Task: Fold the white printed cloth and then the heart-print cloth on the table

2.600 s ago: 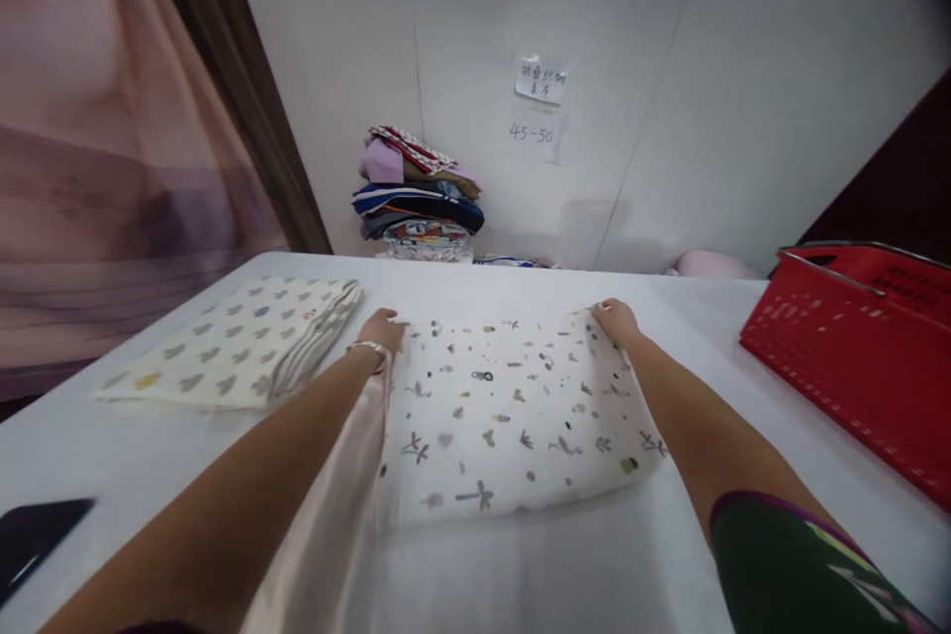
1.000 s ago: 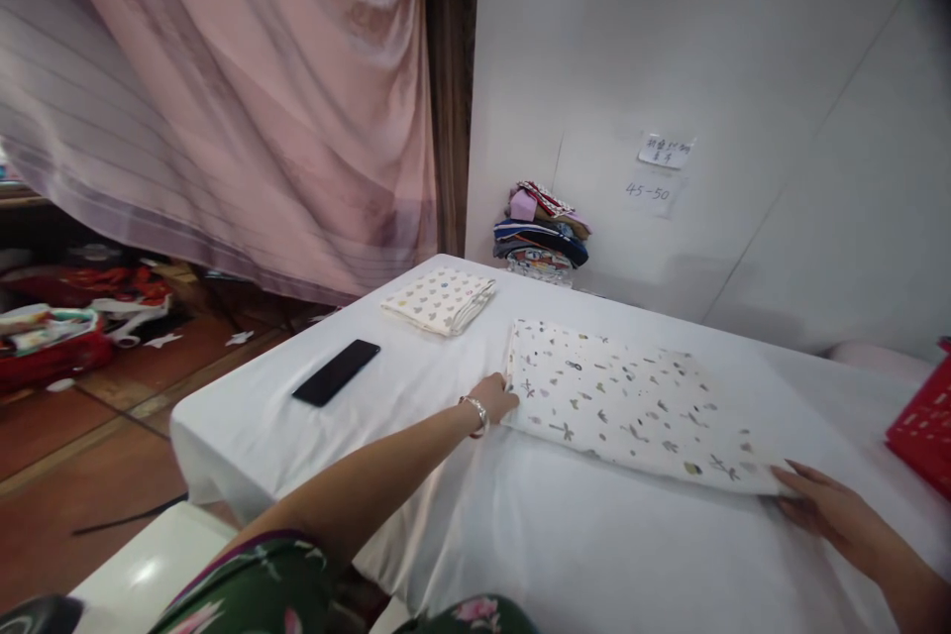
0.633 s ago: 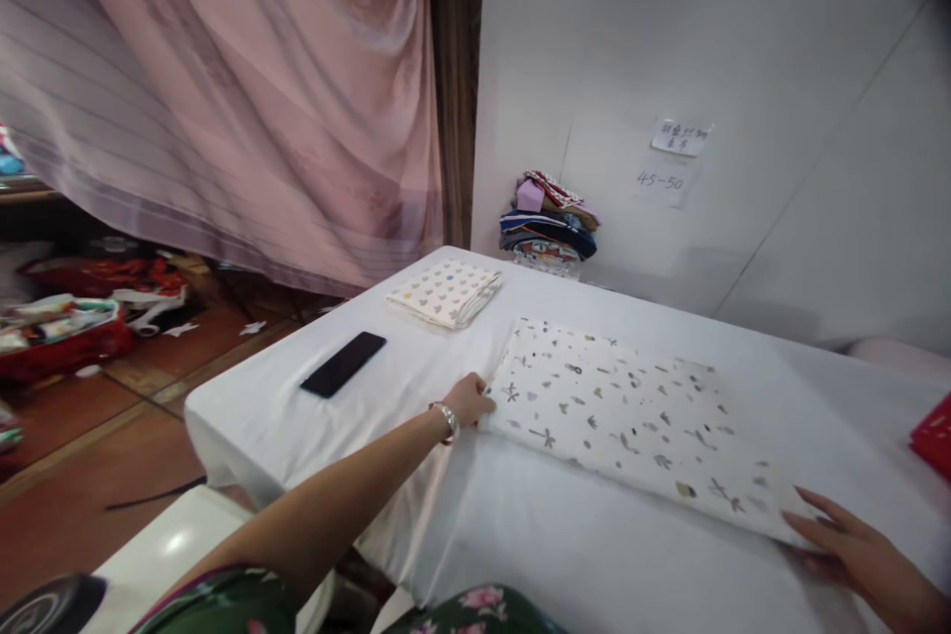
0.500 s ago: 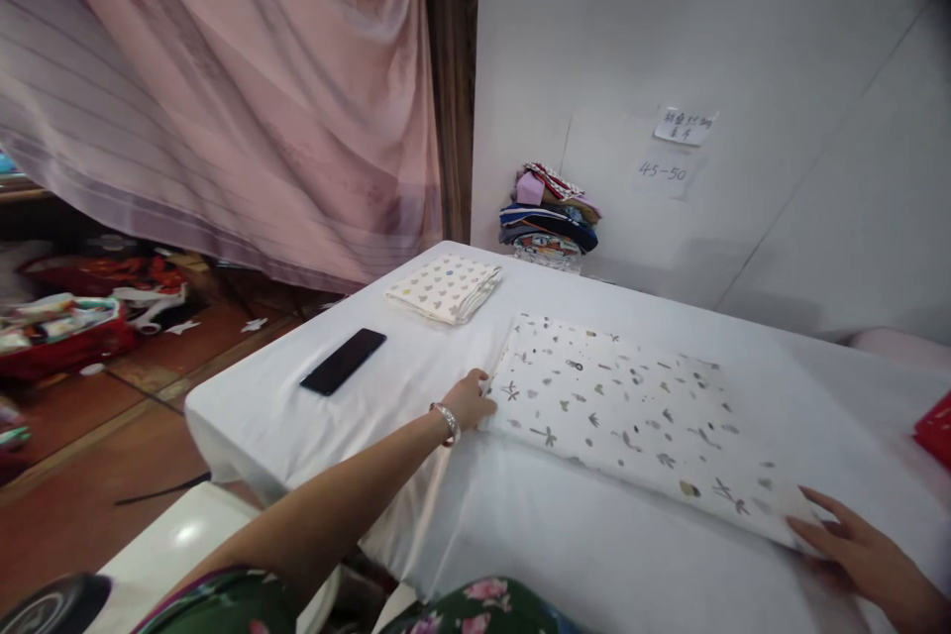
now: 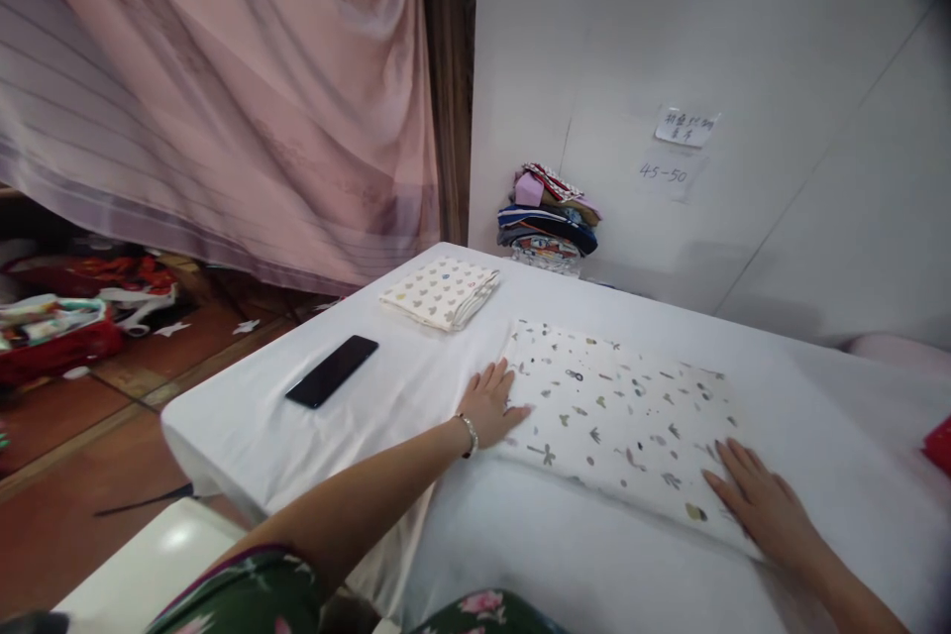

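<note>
A white cloth printed with small grey, green and olive figures lies flat on the table, folded into a long rectangle. My left hand, with a bracelet at the wrist, rests on its left end with the fingers spread. On the cloth's right end lies my right hand, palm down, fingers stretched out and slightly apart. A smaller folded cloth with a similar pale print sits farther back, to the left. Between it and the table's near left edge is a black phone.
The table has a white cover. Folded clothes are stacked beyond its back edge, against a white wall with paper signs. A pink curtain hangs at left. A red object is at the right edge.
My right hand has moved left from the cloth's right edge and now lies flat on top. My left hand has shifted slightly right onto the cloth, its fingers spreading.
</note>
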`<state>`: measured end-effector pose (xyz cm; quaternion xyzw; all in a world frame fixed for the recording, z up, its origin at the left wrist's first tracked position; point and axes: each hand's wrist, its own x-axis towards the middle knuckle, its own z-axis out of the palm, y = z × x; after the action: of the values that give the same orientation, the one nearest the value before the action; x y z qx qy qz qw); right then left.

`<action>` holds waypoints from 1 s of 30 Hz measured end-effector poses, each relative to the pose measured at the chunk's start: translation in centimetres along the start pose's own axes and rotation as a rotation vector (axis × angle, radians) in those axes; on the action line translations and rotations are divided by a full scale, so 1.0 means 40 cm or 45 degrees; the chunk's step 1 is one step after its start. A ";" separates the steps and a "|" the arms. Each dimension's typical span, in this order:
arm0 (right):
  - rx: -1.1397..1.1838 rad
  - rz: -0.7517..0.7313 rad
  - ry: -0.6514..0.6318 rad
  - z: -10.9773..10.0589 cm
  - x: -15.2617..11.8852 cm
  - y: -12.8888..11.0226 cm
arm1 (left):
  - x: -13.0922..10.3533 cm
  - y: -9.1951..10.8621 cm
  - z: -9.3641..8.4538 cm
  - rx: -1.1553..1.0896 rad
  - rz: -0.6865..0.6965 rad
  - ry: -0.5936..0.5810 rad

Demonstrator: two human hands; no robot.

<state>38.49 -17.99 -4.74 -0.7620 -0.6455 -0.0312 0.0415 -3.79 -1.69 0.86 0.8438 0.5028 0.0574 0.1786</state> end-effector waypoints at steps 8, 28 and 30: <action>-0.053 0.069 0.015 -0.024 0.108 -0.019 | 0.110 0.035 -0.075 0.065 0.012 0.081; 0.008 0.321 -0.070 -0.073 0.346 -0.027 | 0.337 0.035 -0.055 0.359 -0.024 0.050; 0.021 0.299 -0.102 -0.071 0.369 -0.034 | 0.362 0.035 -0.053 0.378 0.015 0.037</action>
<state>39.58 -3.57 -0.40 -0.8327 -0.5531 0.0097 0.0251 3.84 10.81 2.13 0.8630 0.5032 -0.0044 0.0444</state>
